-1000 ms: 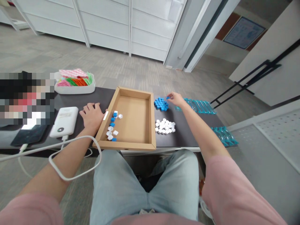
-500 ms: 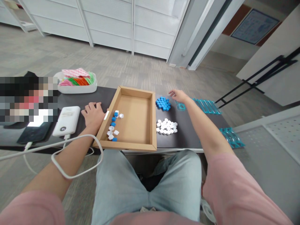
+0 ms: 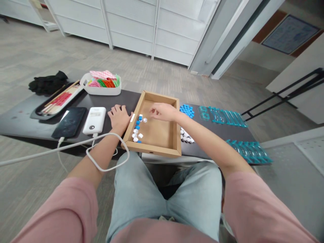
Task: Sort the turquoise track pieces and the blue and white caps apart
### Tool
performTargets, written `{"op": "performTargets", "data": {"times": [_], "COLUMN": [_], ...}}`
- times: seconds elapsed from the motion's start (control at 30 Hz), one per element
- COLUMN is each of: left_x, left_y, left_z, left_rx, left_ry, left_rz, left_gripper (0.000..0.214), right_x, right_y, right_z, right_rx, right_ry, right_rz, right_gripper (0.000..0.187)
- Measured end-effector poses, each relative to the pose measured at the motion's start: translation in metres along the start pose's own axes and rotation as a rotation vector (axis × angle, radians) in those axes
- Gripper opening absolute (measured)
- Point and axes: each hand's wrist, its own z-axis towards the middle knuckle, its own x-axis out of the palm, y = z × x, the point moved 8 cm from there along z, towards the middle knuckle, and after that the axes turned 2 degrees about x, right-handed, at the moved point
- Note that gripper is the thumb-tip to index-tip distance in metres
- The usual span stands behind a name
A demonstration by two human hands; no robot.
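My right hand [image 3: 162,112] hovers inside the shallow cardboard tray [image 3: 152,150], its fingertips pinched together near the tray's left side; what they hold is hidden. Just below them a short row of small blue and white hexagonal pieces [image 3: 138,131] lies along the tray's left wall. My left hand [image 3: 118,116] rests flat on the dark table against the tray's left outer wall, fingers spread. Right of the tray lie a pile of blue pieces [image 3: 187,110] and a pile of white pieces [image 3: 186,135], the latter partly hidden by my forearm.
Teal plastic strips [image 3: 222,114] and a second batch [image 3: 249,150] lie at the table's right. On the left are a white power bank [image 3: 95,120], a phone [image 3: 69,122], a white basket of coloured packets [image 3: 103,84], a black tray [image 3: 55,103] and a white cable [image 3: 106,167].
My right hand has moved left from the blue pile into the tray. The view has turned left and shifted. My left hand stays beside the tray.
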Motion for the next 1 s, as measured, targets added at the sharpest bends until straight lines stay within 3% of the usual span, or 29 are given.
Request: {"op": "performTargets", "data": {"times": [0.1, 0.2, 0.37, 0.5, 0.6, 0.7, 0.87, 1.0], "left_x": [0.001, 0.002, 0.002, -0.001, -0.002, -0.001, 0.002, 0.004], "left_y": [0.0, 0.0, -0.001, -0.002, -0.001, 0.001, 0.003, 0.005], "left_z": [0.0, 0.001, 0.0, -0.001, -0.002, -0.002, -0.001, 0.0], "left_rx": [0.001, 0.008, 0.0, 0.005, 0.01, 0.002, 0.01, -0.002], "left_ry": [-0.008, 0.001, 0.006, 0.017, 0.026, 0.036, 0.062, 0.065], "left_rz": [-0.008, -0.01, -0.013, -0.014, -0.011, -0.01, -0.008, 0.017], "left_gripper": [0.06, 0.061, 0.06, 0.06, 0.062, 0.064, 0.065, 0.067], "right_x": [0.021, 0.034, 0.041, 0.031, 0.017, -0.002, -0.028, -0.033], "right_y": [0.037, 0.05, 0.052, 0.035, 0.004, -0.054, -0.174, -0.234], "right_z": [0.024, 0.034, 0.023, -0.005, -0.034, -0.069, -0.138, -0.172], "right_rx": [0.026, 0.091, 0.064, 0.048, 0.035, 0.117, 0.496, 0.678], "right_ry": [0.021, 0.036, 0.033, -0.071, -0.161, -0.255, -0.316, -0.235], "right_rz": [-0.057, -0.077, 0.103, 0.282, 0.31, 0.285, 0.129, -0.007], "right_gripper": [0.029, 0.019, 0.015, 0.016, 0.012, 0.011, 0.021, 0.03]}}
